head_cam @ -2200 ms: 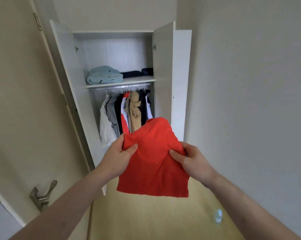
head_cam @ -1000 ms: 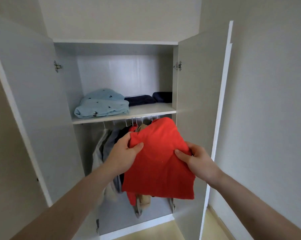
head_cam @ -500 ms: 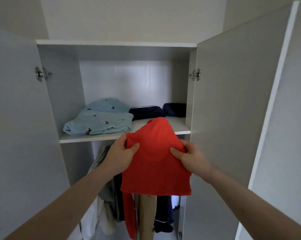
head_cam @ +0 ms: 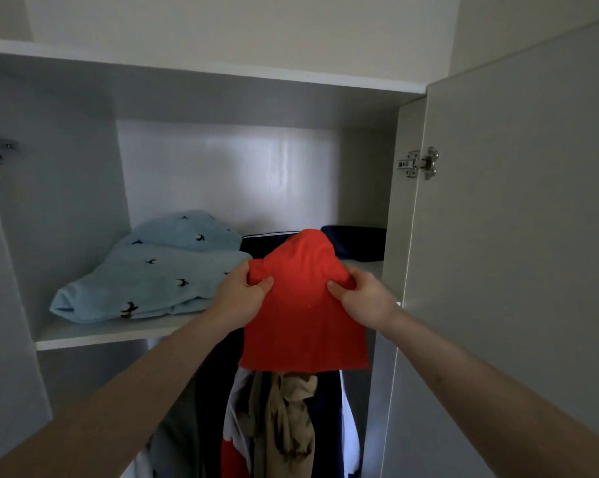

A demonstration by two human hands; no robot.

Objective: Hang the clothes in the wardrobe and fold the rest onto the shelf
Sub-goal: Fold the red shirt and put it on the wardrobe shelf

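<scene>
Both hands, left hand [head_cam: 243, 298] and right hand [head_cam: 366, 300], had fingers clamped on the folded red garment [head_cam: 305, 312], held before the shelf [head_cam: 94, 334]. Best slid flat onto the navy clothes [head_cam: 261, 241], beside the blue sweater [head_cam: 153, 270].

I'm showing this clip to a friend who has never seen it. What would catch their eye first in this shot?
First, the bright red folded garment, held up at centre frame by the left hand and the right hand, each gripping an upper edge in front of the shelf. Next, the light blue folded garment with small dark bird prints, lying on the shelf's left side. Below hang the darker clothes.
</scene>
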